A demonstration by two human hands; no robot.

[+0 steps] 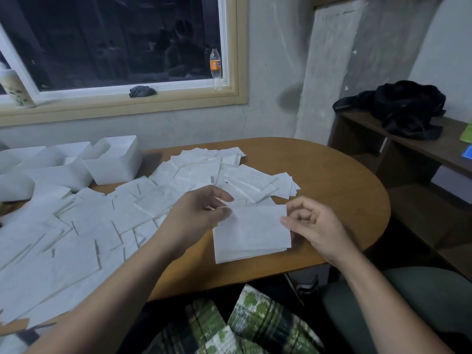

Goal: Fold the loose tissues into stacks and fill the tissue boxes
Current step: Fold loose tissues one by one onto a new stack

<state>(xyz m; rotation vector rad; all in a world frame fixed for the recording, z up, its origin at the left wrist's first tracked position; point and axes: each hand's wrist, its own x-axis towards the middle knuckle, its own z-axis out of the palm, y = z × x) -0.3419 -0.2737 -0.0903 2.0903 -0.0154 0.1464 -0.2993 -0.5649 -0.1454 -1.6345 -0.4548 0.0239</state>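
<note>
Dim, soft, wide-angle edge distortion

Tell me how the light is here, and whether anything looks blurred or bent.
Head view: dim, bluish light; the loose tissues and tissue boxes wash out; the window is dark with faint reflections; the wide lens bends the table edge; the left hand and right hand pinching the folded tissue look fairly sharp.

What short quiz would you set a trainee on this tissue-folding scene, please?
1. True or false: the left hand and right hand both hold one tissue over the stack.
2. Where on the table are the boxes? A far left, B far right, C near edge.
3. Fill in: the bottle stands on the ____.
Key: 1 true; 2 A; 3 windowsill.
</note>
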